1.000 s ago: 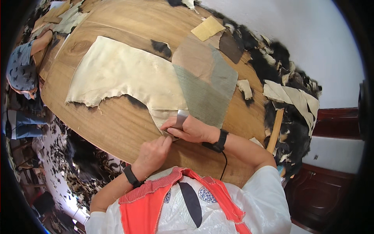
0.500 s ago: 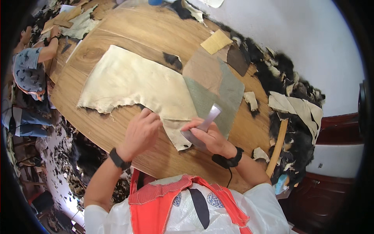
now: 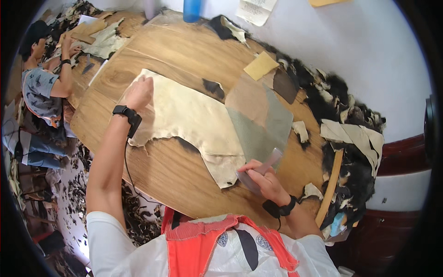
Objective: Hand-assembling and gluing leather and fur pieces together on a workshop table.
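A large cream hide (image 3: 189,106) with dark fur showing along its ragged near edge lies pale side up on the wooden table (image 3: 170,166). My left hand (image 3: 140,93) is closed on the hide's far left part, with the fingertips partly hidden. My right hand (image 3: 268,184) is wrapped round a flat grey metal knife (image 3: 271,162), beside the hide's narrow near right end. One end of the knife sticks up above the fist, and its broad lower part is partly covered by the fingers.
Grey-green and tan sheets (image 3: 258,124) lie right of the hide, with a yellow pad (image 3: 261,66) beyond. Dark fur scraps (image 3: 344,171) and a wooden strip (image 3: 330,187) line the right. A blue bottle (image 3: 191,10) stands far back. A co-worker (image 3: 41,87) is at the left.
My left hand has moved from the hide's near edge to its far left part. My right hand, still holding the knife, shows slightly lower and farther right as the view shifts.
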{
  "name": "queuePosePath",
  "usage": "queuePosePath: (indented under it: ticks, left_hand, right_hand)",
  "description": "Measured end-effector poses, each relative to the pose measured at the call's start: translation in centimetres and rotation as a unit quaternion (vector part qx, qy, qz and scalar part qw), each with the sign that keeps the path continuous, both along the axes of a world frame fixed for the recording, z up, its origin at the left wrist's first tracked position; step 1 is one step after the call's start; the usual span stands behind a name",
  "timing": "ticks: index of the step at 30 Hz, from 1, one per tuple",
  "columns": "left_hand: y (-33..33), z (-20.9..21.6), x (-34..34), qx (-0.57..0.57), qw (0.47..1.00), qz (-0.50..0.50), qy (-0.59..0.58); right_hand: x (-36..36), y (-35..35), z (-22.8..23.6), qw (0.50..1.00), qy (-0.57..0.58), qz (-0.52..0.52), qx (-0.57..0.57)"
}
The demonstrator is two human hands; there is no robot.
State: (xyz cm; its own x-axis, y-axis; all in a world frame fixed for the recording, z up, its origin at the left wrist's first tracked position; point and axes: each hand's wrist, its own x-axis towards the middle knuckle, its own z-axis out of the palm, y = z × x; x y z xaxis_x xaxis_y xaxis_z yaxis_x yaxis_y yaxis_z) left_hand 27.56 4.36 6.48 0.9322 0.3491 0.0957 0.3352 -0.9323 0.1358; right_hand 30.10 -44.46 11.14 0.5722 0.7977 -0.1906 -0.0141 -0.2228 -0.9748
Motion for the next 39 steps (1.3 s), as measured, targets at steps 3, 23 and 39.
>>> queuePosePath:
  ticks: [3, 23, 39]
  left_hand:
    - [-8.5, 2.6, -0.5, 0.004, 0.989, -0.034, -0.141]
    - [-31.8, -0.4, -13.6, -0.154, 0.966, -0.2, -0.061]
    - [-31.7, -1.3, -12.1, -0.27, 0.934, -0.162, -0.17]
  right_hand:
    - [0.0, 0.0, -0.1, 0.999, 0.012, -0.026, -0.035]
    - [3.4, 6.3, -4.0, 0.933, -0.156, 0.323, 0.018]
    - [3.5, 4.1, -5.4, 0.923, -0.227, 0.291, 0.11]
